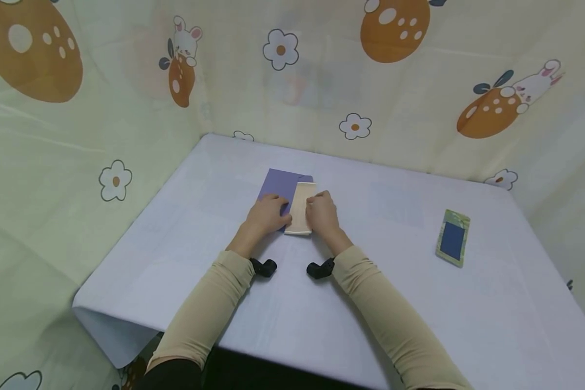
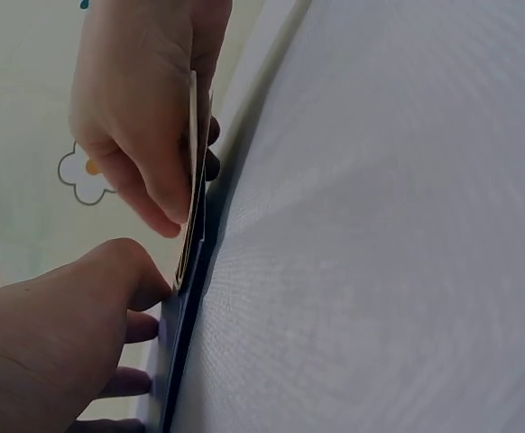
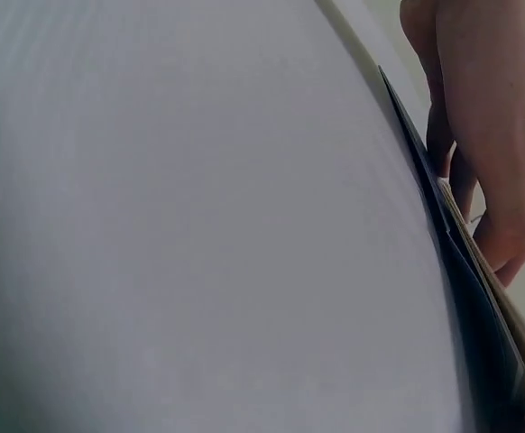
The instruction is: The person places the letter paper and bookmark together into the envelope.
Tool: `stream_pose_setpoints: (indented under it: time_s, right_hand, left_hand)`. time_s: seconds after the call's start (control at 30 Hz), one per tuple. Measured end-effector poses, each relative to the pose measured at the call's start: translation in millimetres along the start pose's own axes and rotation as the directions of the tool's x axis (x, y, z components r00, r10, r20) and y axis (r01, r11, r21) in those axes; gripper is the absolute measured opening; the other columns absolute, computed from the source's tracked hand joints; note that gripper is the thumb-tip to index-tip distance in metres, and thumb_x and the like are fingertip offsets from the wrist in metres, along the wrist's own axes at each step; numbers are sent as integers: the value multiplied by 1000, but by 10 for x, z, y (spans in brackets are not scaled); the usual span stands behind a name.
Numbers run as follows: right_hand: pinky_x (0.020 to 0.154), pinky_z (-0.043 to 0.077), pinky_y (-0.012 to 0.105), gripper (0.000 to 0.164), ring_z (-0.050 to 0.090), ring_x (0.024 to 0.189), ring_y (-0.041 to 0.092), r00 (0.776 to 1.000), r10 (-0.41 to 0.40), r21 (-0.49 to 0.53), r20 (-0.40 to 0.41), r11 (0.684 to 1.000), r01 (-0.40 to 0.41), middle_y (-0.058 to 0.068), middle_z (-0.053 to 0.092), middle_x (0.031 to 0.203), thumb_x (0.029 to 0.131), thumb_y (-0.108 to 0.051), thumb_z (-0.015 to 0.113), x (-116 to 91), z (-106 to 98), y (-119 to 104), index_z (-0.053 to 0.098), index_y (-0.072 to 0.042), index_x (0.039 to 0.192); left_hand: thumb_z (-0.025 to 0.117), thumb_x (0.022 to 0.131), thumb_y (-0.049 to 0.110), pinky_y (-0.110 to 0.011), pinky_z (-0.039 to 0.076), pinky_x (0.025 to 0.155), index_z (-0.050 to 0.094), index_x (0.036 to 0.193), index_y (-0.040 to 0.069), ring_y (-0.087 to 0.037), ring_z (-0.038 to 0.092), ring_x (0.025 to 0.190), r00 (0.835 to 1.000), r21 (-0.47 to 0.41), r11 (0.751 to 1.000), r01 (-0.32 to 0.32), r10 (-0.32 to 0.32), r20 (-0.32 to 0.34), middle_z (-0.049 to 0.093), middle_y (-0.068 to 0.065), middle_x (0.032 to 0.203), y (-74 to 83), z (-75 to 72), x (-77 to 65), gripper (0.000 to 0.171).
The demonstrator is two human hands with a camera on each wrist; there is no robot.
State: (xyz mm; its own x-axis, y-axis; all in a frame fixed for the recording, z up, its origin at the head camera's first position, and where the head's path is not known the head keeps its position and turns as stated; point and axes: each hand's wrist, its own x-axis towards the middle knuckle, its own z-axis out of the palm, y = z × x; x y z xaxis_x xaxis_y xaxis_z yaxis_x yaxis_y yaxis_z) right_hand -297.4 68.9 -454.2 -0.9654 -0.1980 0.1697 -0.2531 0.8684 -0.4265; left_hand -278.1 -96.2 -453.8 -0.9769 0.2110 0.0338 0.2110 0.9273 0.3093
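Ideally, the left grip (image 1: 267, 213), thumb and fingers apart, should press evenly to steady the purple paper (image 1: 279, 184) on the counter (image 1: 395, 216); the right grip (image 1: 322, 214) pinches the right edge of the cream strip (image 1: 300, 203) atop it, where light pressure likely prevents creases.

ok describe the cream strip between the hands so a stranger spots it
Start with the white table, then find the left hand and right hand over it. Between them lies the narrow cream strip, over the right part of the purple sheet. Its plain cream colour sets it apart from the wider purple sheet and the green-and-blue packet off to the right.
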Motion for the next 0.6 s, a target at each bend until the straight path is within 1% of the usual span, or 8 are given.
stream_pose_setpoints:
  time_s: [0.1, 0.17, 0.23, 0.3, 0.37, 0.47, 0.5, 0.6]
  right_hand:
    - [91, 52, 42, 27, 56, 115, 29, 998, -61, -63, 28, 996, 63, 18, 64, 115, 94, -9, 51, -4, 31, -21, 70, -2, 112]
    - [88, 53, 41, 28, 58, 110, 29, 995, -87, -89, 57, 992, 92, 19, 61, 116, 96, -9, 50, -11, 42, -29, 68, -3, 116]
    - [83, 54, 41, 31, 59, 105, 30, 989, -113, -131, 96, 984, 125, 19, 58, 120, 98, -12, 46, -18, 50, -32, 65, -6, 122]
    - [82, 53, 42, 35, 57, 104, 33, 981, -137, -181, 138, 970, 161, 18, 53, 125, 100, -16, 43, -28, 52, -37, 60, -8, 128]
    - [85, 51, 47, 39, 53, 109, 37, 969, -163, -245, 183, 948, 206, 17, 49, 132, 101, -22, 38, -38, 50, -38, 54, -12, 136]
    - [94, 42, 55, 46, 42, 122, 41, 951, -187, -306, 247, 916, 260, 13, 43, 142, 101, -31, 33, -42, 44, -42, 44, -18, 143]
    - [97, 39, 57, 47, 39, 125, 41, 945, -191, -316, 264, 909, 272, 11, 41, 145, 101, -34, 33, -40, 42, -42, 41, -19, 145]
    - [100, 32, 60, 50, 32, 133, 39, 935, -188, -314, 300, 906, 283, 8, 36, 149, 101, -38, 30, -29, 42, -41, 35, -21, 148]
  left_hand:
    - [55, 84, 38, -48, 37, 108, 56, 133, 14, -30, 43, 133, 1000, -6, 1000, -5, 4, -5, 51, -10, 139, -3, -8, -8, 54]
    - [55, 84, 38, -48, 38, 107, 56, 133, 14, -30, 43, 132, 1000, -6, 1000, -7, 7, -7, 51, -10, 139, 0, -10, -9, 54]
    - [55, 85, 38, -48, 39, 106, 55, 133, 15, -30, 43, 133, 1000, -7, 1000, -5, 5, -4, 51, -10, 140, 2, -10, -10, 54]
    - [54, 85, 38, -47, 40, 106, 55, 134, 15, -30, 43, 133, 1000, -7, 1000, -1, 1, 2, 51, -10, 140, 3, -8, -6, 54]
    - [53, 87, 39, -47, 40, 106, 54, 135, 15, -30, 43, 133, 1000, -8, 1000, 1, -1, 6, 50, -10, 141, 3, -9, -2, 53]
    - [53, 89, 40, -48, 39, 106, 53, 135, 15, -30, 43, 133, 1000, -2, 1000, 3, -3, 8, 50, -10, 141, -1, -10, 2, 53]
    - [53, 89, 40, -48, 39, 106, 53, 135, 15, -30, 43, 133, 1000, 1, 1000, 3, -3, 8, 50, -10, 141, -1, -11, 2, 52]
    - [53, 90, 41, -49, 38, 107, 53, 135, 15, -30, 42, 133, 1000, 9, 1000, 7, -7, 5, 50, -10, 141, -6, -6, 1, 53]
